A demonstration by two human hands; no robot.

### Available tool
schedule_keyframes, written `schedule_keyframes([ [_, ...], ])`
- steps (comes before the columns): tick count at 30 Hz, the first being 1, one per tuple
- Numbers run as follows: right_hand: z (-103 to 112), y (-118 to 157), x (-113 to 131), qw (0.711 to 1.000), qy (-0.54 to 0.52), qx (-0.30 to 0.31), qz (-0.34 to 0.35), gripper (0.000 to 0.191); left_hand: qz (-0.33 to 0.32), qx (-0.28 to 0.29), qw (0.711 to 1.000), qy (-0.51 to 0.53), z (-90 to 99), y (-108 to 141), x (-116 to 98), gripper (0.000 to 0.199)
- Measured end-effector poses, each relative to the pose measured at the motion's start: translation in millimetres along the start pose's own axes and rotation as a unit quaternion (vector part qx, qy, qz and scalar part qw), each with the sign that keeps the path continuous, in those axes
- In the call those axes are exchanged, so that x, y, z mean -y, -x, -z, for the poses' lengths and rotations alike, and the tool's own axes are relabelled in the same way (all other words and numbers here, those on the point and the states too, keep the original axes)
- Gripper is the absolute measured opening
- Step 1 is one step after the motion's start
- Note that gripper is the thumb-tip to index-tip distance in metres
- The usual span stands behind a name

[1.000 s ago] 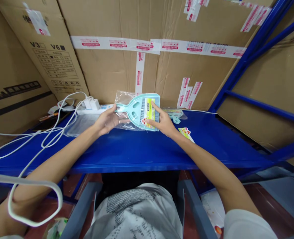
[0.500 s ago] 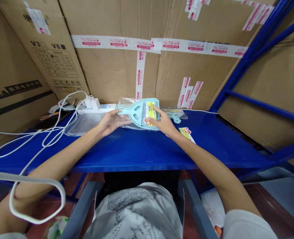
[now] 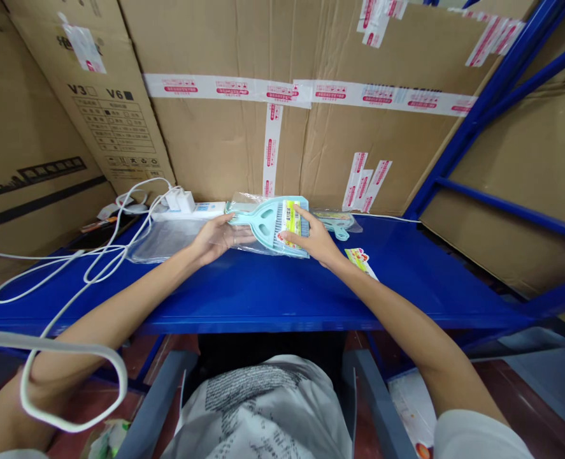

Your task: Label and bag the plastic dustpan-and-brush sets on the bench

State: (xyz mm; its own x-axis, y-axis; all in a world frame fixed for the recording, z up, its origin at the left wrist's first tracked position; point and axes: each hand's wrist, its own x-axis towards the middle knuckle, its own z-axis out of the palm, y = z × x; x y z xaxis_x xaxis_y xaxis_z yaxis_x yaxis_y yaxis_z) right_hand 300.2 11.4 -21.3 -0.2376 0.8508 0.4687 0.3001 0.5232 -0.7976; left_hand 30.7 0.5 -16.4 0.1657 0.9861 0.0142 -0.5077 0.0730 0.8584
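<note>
A pale turquoise mini dustpan (image 3: pixel 257 215) with a small brush (image 3: pixel 279 223) nested in it is held level over the far part of the blue table. My left hand (image 3: pixel 215 241) has its thumb on the handle end, the fingers stretched beneath. At the wide end my right hand (image 3: pixel 319 243) grips the set, thumb and fingers over a yellow-and-white label card (image 3: pixel 291 218) lying on the brush. Clear plastic wrap (image 3: pixel 244 200) shows behind and below the dustpan. Just right of it lies another turquoise set (image 3: pixel 340 224) in clear plastic.
A loose label card (image 3: pixel 360 260) lies right on the blue table (image 3: pixel 263 293). To the left are flat clear bags (image 3: pixel 160 242), a white power strip (image 3: pixel 210 209) with plugs, and looped white cables (image 3: pixel 105 255). Cardboard (image 3: pixel 215 140) walls the back; a blue frame (image 3: pixel 490 108) stands right.
The view has shifted slightly, so everything sits a little lower. Both hands keep the same hold on the dustpan and brush, and the label card looks slightly straighter on the bristles.
</note>
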Motion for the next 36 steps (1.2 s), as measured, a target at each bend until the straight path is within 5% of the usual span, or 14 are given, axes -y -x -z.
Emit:
schedule_keyframes([
  [5,2.2,-3.3,-2.7,0.999,-0.054,0.006,-0.002,0.083,0.000,0.001,1.000,-0.005,-2.4,1.7,-0.9,0.029],
  [9,6.7,-4.3,-3.3,0.994,-0.085,0.069,-0.013,0.094,-0.009,0.013,1.000,0.002,0.4,0.1,0.1,0.028],
  [18,3.4,2.4,1.4,0.998,0.059,0.018,-0.011,0.096,-0.002,0.021,1.000,-0.004,0.1,-1.4,3.1,0.030],
  [24,1.6,-3.6,-0.1,0.994,-0.104,0.023,-0.026,0.077,-0.010,0.003,1.000,0.010,2.6,-2.7,2.2,0.026],
  [29,12.9,-17.2,-2.9,0.972,-0.180,-0.101,-0.115,0.076,-0.006,0.001,0.999,0.036,3.3,-2.9,2.1,0.023],
  [32,16.9,-18.5,2.7,0.939,-0.285,-0.032,-0.189,0.060,-0.007,-0.001,0.999,0.033,1.9,-1.9,2.2,0.022],
  [36,16.1,-13.4,10.9,0.920,-0.346,0.029,-0.182,0.038,-0.005,-0.007,1.000,0.002,2.1,-3.1,1.4,0.024],
])
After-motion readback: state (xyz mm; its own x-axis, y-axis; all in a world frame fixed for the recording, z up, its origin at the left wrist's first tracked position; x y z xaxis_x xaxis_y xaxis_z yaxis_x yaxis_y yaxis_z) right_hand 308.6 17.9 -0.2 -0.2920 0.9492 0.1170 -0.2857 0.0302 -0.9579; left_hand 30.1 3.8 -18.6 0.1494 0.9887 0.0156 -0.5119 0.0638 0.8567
